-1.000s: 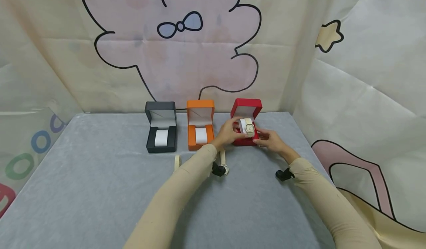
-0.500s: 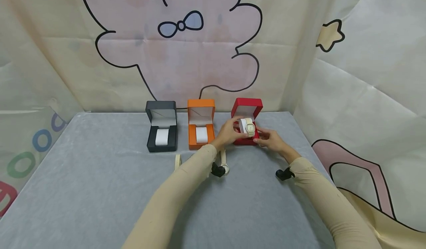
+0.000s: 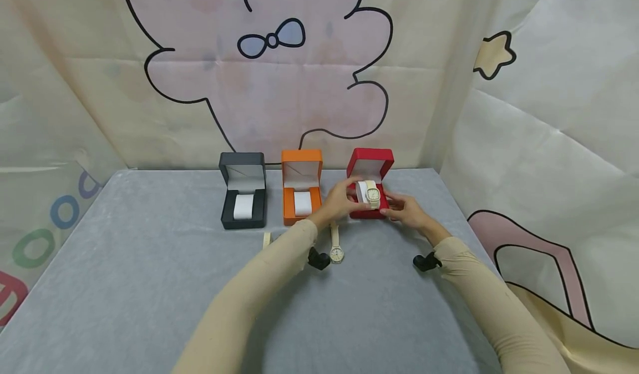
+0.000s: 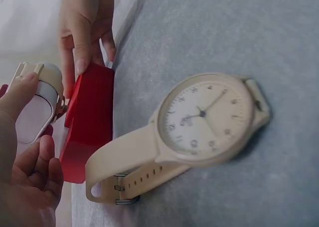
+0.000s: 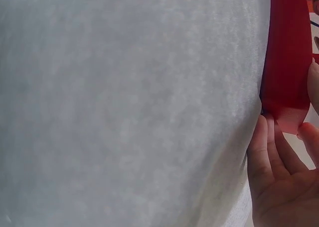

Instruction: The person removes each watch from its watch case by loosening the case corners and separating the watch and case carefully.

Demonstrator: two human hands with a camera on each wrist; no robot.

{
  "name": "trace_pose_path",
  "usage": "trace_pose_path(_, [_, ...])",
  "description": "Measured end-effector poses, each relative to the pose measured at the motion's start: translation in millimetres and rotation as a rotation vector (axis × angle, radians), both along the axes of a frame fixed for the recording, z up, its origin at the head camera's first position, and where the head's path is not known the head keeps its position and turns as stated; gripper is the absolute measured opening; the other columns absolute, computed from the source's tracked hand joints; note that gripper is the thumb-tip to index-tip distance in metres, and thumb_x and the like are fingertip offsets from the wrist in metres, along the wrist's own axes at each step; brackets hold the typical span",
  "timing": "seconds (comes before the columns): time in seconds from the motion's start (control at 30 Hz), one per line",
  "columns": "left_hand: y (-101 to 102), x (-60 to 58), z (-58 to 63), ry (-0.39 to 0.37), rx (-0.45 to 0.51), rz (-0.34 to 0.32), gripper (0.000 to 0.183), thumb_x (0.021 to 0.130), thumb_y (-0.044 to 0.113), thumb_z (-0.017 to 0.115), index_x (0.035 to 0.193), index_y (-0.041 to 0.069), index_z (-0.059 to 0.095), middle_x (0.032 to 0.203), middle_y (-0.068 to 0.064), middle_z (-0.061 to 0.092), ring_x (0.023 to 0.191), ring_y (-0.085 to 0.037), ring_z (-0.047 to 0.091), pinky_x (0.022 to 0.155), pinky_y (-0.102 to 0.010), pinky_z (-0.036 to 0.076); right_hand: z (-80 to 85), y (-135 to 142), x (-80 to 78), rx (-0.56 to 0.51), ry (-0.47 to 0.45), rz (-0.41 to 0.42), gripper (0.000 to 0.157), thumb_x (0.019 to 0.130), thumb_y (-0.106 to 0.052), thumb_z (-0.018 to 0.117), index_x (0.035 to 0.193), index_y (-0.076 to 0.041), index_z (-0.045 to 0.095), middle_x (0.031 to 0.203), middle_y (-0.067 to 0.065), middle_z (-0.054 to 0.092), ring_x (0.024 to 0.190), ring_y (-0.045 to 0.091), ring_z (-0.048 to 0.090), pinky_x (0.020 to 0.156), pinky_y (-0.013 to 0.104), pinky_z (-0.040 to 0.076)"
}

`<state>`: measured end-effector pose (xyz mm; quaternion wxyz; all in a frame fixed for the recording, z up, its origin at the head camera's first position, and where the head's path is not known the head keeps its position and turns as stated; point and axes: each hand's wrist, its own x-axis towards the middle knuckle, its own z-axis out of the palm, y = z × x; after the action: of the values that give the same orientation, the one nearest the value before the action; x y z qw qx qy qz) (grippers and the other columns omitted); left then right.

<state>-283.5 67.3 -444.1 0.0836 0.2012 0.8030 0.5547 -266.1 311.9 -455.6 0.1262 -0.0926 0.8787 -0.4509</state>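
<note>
My left hand point(image 3: 335, 202) pinches a white watch cushion point(image 4: 31, 120) with a cream strap wrapped round it. That watch point(image 3: 373, 195) has a squarish dial facing up and forward. The cushion overlaps the seat of the open red watch box point(image 3: 370, 155) in the head view; in the left wrist view it is tilted beside the box's edge. At the box's right side, my right hand point(image 3: 410, 213) grips the corner, its thumb and fingers point(image 5: 261, 152) against the red wall point(image 5: 289, 57).
An open orange watch box point(image 3: 302, 156) and a dark grey one point(image 3: 242, 159) stand to the left, each with a white cushion. A round-dial cream watch point(image 3: 336, 253) lies in front. Another cream strap point(image 3: 267, 239) shows partly behind my left forearm.
My left hand has tipped the cushion and watch slightly down. The left forearm has shifted left, uncovering the round-dial watch. My right hand stays at the red watch box.
</note>
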Motion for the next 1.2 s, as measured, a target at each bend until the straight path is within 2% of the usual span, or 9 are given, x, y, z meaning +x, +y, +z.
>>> trace_pose_path(0.2, [-4.1, 5.3, -0.1, -0.024, -0.003, -0.015, 0.076, 0.081, 0.023, 0.087, 0.147, 0.018, 0.05, 0.126, -0.011, 0.063, 0.107, -0.022, 0.061, 0.084, -0.026, 0.053, -0.3, 1.3, -0.5, -0.003, -0.013, -0.005, 0.071, 0.099, -0.015, 0.065, 0.158, -0.001, 0.028, 0.155, 0.033, 0.039, 0.134, 0.048, 0.05, 0.095, 0.047, 0.057])
trace_pose_path(0.53, [-10.3, 11.5, 1.2, -0.065, 0.001, -0.033, 0.077, 0.082, 0.024, 0.086, 0.149, 0.02, 0.048, 0.132, -0.014, 0.061, 0.113, -0.022, 0.06, 0.097, -0.036, 0.053, -0.7, 0.8, -5.1, 0.024, -0.002, 0.005, 0.072, 0.099, -0.016, 0.066, 0.159, -0.003, 0.027, 0.151, 0.033, 0.044, 0.131, 0.047, 0.053, 0.095, 0.047, 0.057])
trace_pose_path(0.7, [-16.1, 15.2, 2.3, -0.078, 0.01, -0.065, 0.076, 0.083, 0.023, 0.085, 0.149, 0.018, 0.047, 0.132, -0.014, 0.06, 0.113, -0.025, 0.059, 0.088, -0.032, 0.054, 1.4, -1.2, -4.6, 0.016, 0.036, 0.0, 0.071, 0.097, -0.013, 0.068, 0.157, 0.0, 0.031, 0.145, 0.036, 0.048, 0.123, 0.047, 0.059, 0.09, 0.048, 0.059])
trace_pose_path(0.87, [-22.1, 17.3, 0.6, -0.074, 0.008, -0.089, 0.079, 0.082, 0.021, 0.086, 0.15, 0.014, 0.045, 0.132, -0.016, 0.059, 0.114, -0.03, 0.058, 0.081, -0.026, 0.051, 5.1, -1.7, -2.5, 0.0, 0.097, -0.006, 0.06, 0.098, -0.011, 0.066, 0.15, 0.008, 0.041, 0.139, 0.038, 0.053, 0.113, 0.046, 0.065, 0.083, 0.045, 0.061])
trace_pose_path(1.07, [-26.6, 21.2, -0.2, -0.069, -0.017, -0.068, 0.078, 0.081, 0.025, 0.087, 0.148, 0.016, 0.048, 0.125, -0.014, 0.061, 0.103, -0.022, 0.058, 0.075, -0.023, 0.049, 13.0, -1.5, 1.0, -0.009, 0.147, -0.009, 0.05, 0.102, -0.013, 0.059, 0.145, 0.011, 0.046, 0.136, 0.038, 0.055, 0.109, 0.045, 0.067, 0.08, 0.041, 0.061])
trace_pose_path(1.2, [-27.2, 25.7, 1.3, -0.073, -0.006, -0.079, 0.076, 0.081, 0.028, 0.087, 0.146, 0.017, 0.049, 0.121, -0.012, 0.063, 0.096, -0.019, 0.058, 0.072, -0.023, 0.051, 19.4, -0.3, 5.2, 0.009, 0.169, -0.003, 0.049, 0.103, -0.012, 0.058, 0.144, 0.01, 0.047, 0.137, 0.037, 0.056, 0.109, 0.047, 0.067, 0.079, 0.04, 0.061])
